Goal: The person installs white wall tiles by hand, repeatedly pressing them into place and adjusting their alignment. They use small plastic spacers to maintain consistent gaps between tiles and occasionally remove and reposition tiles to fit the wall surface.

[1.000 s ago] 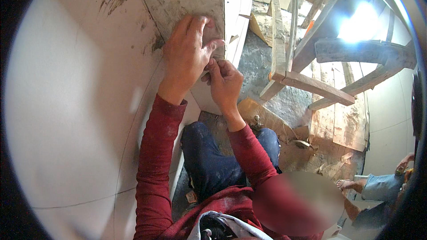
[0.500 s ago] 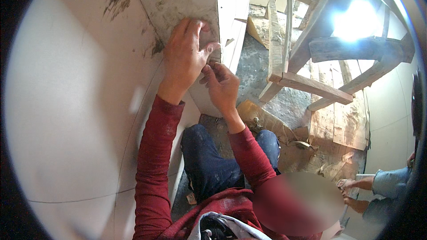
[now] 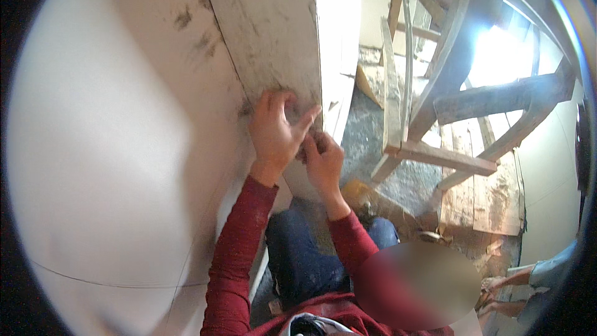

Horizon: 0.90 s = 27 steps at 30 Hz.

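A stained, pale panel (image 3: 264,25) like tile runs away from me, its right edge beside a bright white face. My left hand (image 3: 277,134) rests on the panel close to that edge. Its fingers are bent against the surface, and the thumb stretches apart from them toward the edge. Just below and to the right, my right hand (image 3: 324,163) is closed in a pinch at the panel's edge, near the left thumb. Whatever lies between its fingertips is hidden or too small to make out.
Large pale wall tiles (image 3: 112,149) with dark smears fill the left. A wooden trestle frame (image 3: 444,157) stands at right over worn boards (image 3: 491,205) and grey floor (image 3: 367,130). Another person's feet and legs (image 3: 507,289) show at lower right. Bright light glares behind the frame.
The whole view has shifted, so panel, frame and hands sit lower and slightly right in the picture. Both hands keep nearly the same place at the panel's edge.
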Each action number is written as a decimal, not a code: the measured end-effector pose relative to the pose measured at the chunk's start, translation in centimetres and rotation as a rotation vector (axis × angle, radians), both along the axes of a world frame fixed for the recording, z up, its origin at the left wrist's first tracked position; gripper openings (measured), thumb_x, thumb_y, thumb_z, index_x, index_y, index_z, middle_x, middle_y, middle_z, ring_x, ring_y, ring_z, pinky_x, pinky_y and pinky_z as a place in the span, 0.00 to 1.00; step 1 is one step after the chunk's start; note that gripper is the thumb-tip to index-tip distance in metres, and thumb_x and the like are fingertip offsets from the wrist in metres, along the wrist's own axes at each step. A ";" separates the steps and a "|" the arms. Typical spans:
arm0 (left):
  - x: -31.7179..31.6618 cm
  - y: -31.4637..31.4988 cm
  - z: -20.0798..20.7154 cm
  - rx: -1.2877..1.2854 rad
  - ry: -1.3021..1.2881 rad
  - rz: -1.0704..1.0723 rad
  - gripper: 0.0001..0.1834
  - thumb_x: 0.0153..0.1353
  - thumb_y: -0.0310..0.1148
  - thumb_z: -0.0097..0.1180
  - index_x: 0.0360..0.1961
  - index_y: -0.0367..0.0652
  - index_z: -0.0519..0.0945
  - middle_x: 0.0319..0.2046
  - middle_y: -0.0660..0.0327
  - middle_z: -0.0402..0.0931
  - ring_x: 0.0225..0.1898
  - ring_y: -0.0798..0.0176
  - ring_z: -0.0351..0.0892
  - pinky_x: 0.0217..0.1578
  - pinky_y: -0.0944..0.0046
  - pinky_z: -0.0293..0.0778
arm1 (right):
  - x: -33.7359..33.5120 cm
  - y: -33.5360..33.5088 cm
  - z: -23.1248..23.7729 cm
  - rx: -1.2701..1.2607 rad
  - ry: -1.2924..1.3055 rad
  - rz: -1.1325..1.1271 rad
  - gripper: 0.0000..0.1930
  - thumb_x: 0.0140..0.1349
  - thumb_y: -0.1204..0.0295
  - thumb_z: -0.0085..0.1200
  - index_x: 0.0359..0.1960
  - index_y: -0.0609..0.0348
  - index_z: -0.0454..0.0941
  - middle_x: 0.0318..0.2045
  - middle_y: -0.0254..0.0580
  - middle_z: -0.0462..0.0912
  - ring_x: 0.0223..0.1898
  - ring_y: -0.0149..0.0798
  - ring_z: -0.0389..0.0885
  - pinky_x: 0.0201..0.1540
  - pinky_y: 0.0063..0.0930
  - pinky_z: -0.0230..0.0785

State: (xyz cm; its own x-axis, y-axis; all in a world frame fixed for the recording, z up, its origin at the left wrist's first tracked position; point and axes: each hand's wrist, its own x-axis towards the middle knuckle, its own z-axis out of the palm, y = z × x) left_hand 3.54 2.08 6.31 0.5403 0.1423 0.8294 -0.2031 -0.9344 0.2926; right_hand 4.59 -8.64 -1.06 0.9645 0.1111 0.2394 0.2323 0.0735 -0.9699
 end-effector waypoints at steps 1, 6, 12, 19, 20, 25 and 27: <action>0.2 0.3 0.5 -0.007 -0.069 -0.006 0.27 0.55 0.47 0.72 0.45 0.38 0.77 0.39 0.55 0.74 0.40 0.53 0.77 0.39 0.55 0.75 | 0.0 0.2 0.2 -0.033 -0.012 -0.007 0.14 0.69 0.65 0.55 0.38 0.68 0.82 0.25 0.44 0.85 0.23 0.33 0.83 0.29 0.28 0.73; 1.0 1.5 5.4 0.222 -0.419 0.074 0.29 0.60 0.38 0.67 0.58 0.33 0.72 0.53 0.44 0.72 0.53 0.46 0.73 0.50 0.46 0.72 | 0.4 0.3 -0.6 0.064 -0.028 -0.007 0.14 0.69 0.65 0.55 0.39 0.67 0.82 0.27 0.41 0.86 0.24 0.30 0.83 0.29 0.24 0.73; 4.1 1.5 19.6 0.518 -0.727 0.088 0.30 0.63 0.42 0.64 0.61 0.34 0.73 0.55 0.44 0.75 0.56 0.45 0.75 0.57 0.49 0.72 | 0.3 0.1 -0.1 0.092 0.011 0.002 0.11 0.68 0.69 0.58 0.39 0.67 0.82 0.29 0.37 0.86 0.25 0.26 0.80 0.29 0.21 0.71; 4.6 0.1 22.1 0.502 -0.665 0.050 0.24 0.64 0.40 0.63 0.54 0.32 0.78 0.48 0.48 0.81 0.50 0.50 0.81 0.53 0.57 0.75 | 0.8 -0.4 -0.8 0.009 -0.088 -0.007 0.13 0.68 0.66 0.57 0.40 0.67 0.83 0.27 0.43 0.87 0.24 0.30 0.84 0.29 0.26 0.75; 4.7 0.0 22.0 0.512 -0.701 0.083 0.24 0.63 0.39 0.64 0.55 0.34 0.78 0.50 0.47 0.79 0.52 0.49 0.80 0.54 0.53 0.73 | 0.7 -0.4 -1.0 -0.003 -0.087 -0.001 0.13 0.68 0.66 0.57 0.40 0.66 0.83 0.27 0.43 0.87 0.24 0.30 0.84 0.29 0.26 0.75; 7.0 -0.1 21.7 0.508 -0.870 0.102 0.23 0.59 0.35 0.65 0.54 0.36 0.78 0.49 0.48 0.78 0.52 0.47 0.78 0.53 0.48 0.70 | 1.1 -0.4 -0.8 0.080 -0.091 0.044 0.11 0.68 0.68 0.57 0.38 0.66 0.82 0.27 0.38 0.86 0.24 0.26 0.81 0.28 0.23 0.73; 6.3 -0.3 21.9 0.523 -0.848 0.188 0.23 0.59 0.35 0.65 0.53 0.36 0.78 0.48 0.48 0.78 0.51 0.47 0.77 0.52 0.48 0.71 | 1.1 -0.3 -0.5 0.072 -0.093 0.078 0.10 0.68 0.69 0.58 0.37 0.67 0.82 0.28 0.37 0.85 0.24 0.25 0.80 0.27 0.21 0.73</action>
